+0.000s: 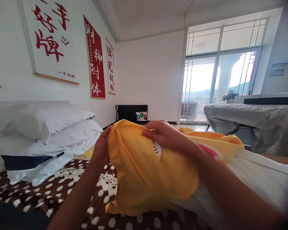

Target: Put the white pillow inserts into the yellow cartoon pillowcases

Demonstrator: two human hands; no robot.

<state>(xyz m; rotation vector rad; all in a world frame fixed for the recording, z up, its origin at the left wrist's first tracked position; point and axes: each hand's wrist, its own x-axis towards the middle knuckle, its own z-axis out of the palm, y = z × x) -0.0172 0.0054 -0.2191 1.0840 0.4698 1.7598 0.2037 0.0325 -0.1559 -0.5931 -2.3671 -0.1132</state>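
Note:
A yellow pillowcase [139,166] with printed white and pink shapes hangs bunched in front of me. My left hand [103,140] is closed on its left edge, with the fingertips hidden behind the fabric. Farther right, my right hand [160,132] pinches the upper part of the same cloth between thumb and fingers. More of the yellow cloth stretches behind my right forearm. Beneath and beside it, at the right, lies a white pillow-like piece [256,172]; how far the yellow cloth covers it cannot be made out.
White pillows [45,127] are stacked at the left on a brown blanket [69,191] with white dots. A plastic-covered table [249,111] carrying a potted plant [229,95] stands at the right. A black panel [128,113] leans near the back wall, beside glass doors [216,83].

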